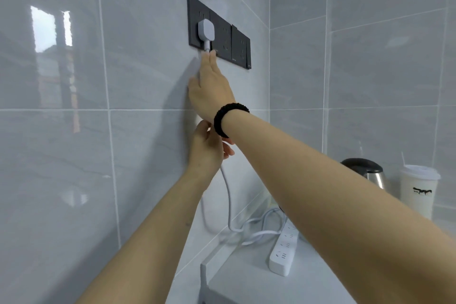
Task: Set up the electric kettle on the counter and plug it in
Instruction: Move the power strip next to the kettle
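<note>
- A white plug sits in the leftmost socket of a dark socket panel, which is mounted on a grey tiled wall.
- The right hand reaches up to the wall just under the plug. Its fingers are straight and together, and their tips touch the spot where the white cord leaves the plug. The grip is open and flat; it is not wrapped round anything.
- A black band circles the right wrist.
- The left hand is lower down, close to the wall and directly below the right wrist. Its fingers are curled, and the white cord comes out from beneath it, so the grip appears to be closed round the cord, though the right arm partly hides the hold.
- From the left hand the cord hangs down and coils loosely on the pale desk, ending at a white power strip that lies flat there.
- The electric kettle, steel with a black lid, stands at the back of the desk near the right-hand wall, mostly hidden behind the right forearm.
- A white lidded cup with a straw stands just to the right of the kettle.
</note>
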The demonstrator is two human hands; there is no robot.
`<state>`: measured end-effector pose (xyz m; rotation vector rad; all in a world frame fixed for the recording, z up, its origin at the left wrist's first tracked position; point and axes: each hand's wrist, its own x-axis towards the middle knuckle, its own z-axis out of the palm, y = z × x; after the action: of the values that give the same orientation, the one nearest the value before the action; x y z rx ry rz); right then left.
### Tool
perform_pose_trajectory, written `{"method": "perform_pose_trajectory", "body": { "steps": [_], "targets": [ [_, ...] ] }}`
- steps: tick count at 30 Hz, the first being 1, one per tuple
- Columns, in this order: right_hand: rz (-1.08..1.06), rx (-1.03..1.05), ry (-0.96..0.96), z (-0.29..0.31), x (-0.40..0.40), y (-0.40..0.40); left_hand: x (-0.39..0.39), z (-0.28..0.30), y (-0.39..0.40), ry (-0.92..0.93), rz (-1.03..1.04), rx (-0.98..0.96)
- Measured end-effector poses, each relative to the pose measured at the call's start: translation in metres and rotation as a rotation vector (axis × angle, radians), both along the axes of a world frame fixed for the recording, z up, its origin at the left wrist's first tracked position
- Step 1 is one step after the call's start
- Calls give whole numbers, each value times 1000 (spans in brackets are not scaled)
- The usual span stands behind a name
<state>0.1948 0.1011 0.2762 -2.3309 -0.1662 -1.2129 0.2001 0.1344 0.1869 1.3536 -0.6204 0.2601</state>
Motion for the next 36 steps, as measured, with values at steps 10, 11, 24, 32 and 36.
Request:
{"method": "perform_pose_trajectory", "body": {
  "steps": [10, 11, 24, 32, 36],
  "targets": [
    [301, 608, 89, -50, -21, -18, -3, -68, -12, -122, 68, -113],
    [306, 608, 111, -57, -24, -20, -2, -77, -13, -122, 64, -105],
    [269, 424, 487, -164, -45, -62, 11, -180, -31, -78, 64, 329],
    [219, 438, 449, -226, -44, -80, 19, -231, -46, 92, 94, 292],
    [167, 474, 406, -257, -48, -91, 5, -240, -51, 64, 285, 268]
  ]
}}
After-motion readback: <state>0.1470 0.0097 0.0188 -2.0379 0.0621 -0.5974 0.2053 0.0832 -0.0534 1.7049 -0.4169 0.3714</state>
